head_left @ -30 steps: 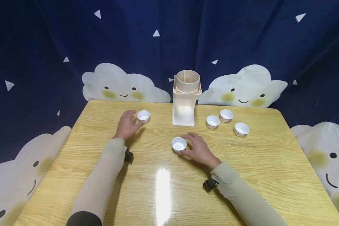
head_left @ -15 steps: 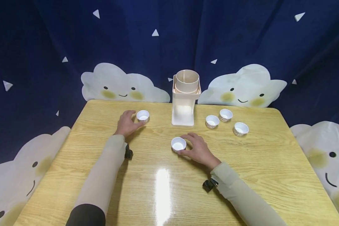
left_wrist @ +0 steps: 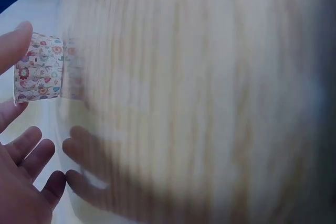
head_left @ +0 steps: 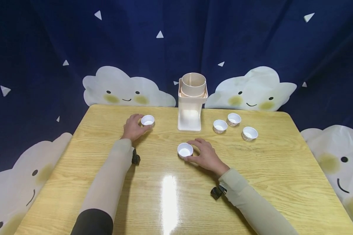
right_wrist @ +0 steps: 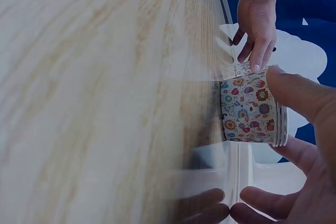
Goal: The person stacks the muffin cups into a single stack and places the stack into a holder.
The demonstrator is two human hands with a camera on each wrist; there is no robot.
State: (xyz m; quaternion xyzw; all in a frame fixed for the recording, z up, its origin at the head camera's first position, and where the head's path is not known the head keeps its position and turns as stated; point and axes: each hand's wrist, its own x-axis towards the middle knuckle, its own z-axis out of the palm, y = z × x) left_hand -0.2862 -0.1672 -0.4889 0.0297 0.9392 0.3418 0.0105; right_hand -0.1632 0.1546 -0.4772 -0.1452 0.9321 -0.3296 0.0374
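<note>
In the head view my left hand point(head_left: 133, 127) is at a small white paper baking cup point(head_left: 147, 120) on the left of the table. The left wrist view shows thumb and index finger on opposite sides of this flower-printed baking cup point(left_wrist: 40, 68), pinching it near its rim; the other fingers are spread below. Near the table's middle, my right hand point(head_left: 206, 156) pinches another baking cup point(head_left: 185, 150). Layered rims show on this flower-printed cup point(right_wrist: 251, 109) in the right wrist view, like a nested stack. Both cups stand upright on the wooden table point(head_left: 153, 169).
A cream stand with a round container point(head_left: 193, 85) is at the table's back middle. Right of it are three more baking cups, a left one point(head_left: 220, 126), a back one point(head_left: 233, 119) and a right one point(head_left: 249, 133). A dark blue curtain point(head_left: 176, 36) with clouds hangs behind.
My left thumb and fingers have closed in slightly on the left cup, up to its rim. My right hand stays at its cup. The whole head view has shifted a little.
</note>
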